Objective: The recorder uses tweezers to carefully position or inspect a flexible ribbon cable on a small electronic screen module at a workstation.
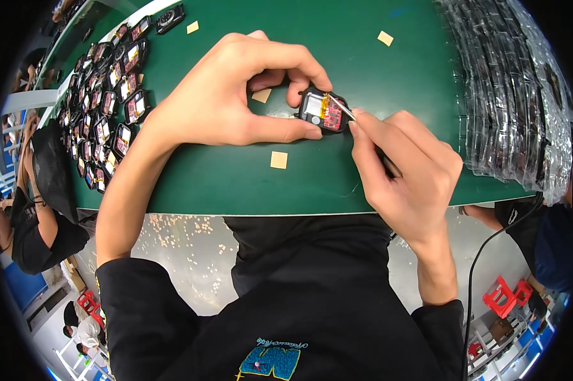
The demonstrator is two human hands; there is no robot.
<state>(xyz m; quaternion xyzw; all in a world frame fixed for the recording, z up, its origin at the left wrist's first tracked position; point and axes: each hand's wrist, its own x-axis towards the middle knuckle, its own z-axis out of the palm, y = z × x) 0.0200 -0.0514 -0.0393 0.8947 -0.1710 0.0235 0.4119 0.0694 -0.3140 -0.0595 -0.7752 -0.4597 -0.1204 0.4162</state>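
Observation:
My left hand (pixel 235 95) steadies a small black watch-like case (pixel 313 124) on the green table, its thumb along the near edge and its fingers at the far edge. Inside the case show a red circuit board (pixel 334 117), a silver-white block and yellow tape. In my right hand (pixel 407 165) is a pair of thin metal tweezers (pixel 342 106), pinched between thumb and forefinger. Their tip meets the case near the yellow tape at its far side. Whether the tip grips anything is too small to tell.
At the left lie many similar open black cases (pixel 134 108) in a dense group. Stacked clear plastic trays (pixel 499 89) fill the right side. Small cream squares (pixel 279 160) are scattered on the green table (pixel 235 190). Other people sit at both sides, and a black cable (pixel 483 247) hangs at right.

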